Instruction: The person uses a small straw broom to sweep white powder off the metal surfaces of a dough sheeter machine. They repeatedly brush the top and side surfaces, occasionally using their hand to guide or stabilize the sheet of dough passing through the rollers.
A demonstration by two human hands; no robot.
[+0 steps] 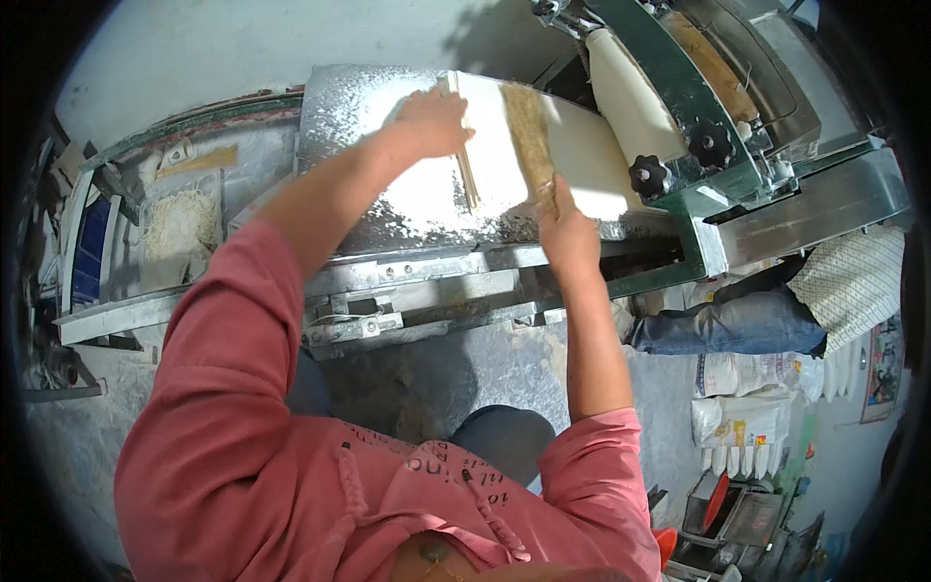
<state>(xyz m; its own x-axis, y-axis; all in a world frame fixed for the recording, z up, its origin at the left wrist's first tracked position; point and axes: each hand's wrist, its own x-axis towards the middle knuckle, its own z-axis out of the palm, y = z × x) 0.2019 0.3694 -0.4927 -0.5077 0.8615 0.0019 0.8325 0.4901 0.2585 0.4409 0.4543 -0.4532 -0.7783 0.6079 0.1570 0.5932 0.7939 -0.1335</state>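
Note:
Pale dough sheets (596, 156) lie stacked on a flour-dusted metal table (342, 109). A long brush with tan bristles (529, 127) lies across the sheets, and my right hand (571, 229) grips its near end. My left hand (436, 124) rests with fingers spread at the left edge of the stack, where the layered edges show. Whether its fingertips press on the dough or on the table beside it is hard to tell. White flour covers much of the metal to the left of the stack.
A green-framed roller machine (684, 94) with a dough roll (633, 94) and black knobs stands at the right. A clear tray of noodle scraps (182, 233) is at the left. A person in jeans (727, 324) is at the right, near stacked sacks (742, 418).

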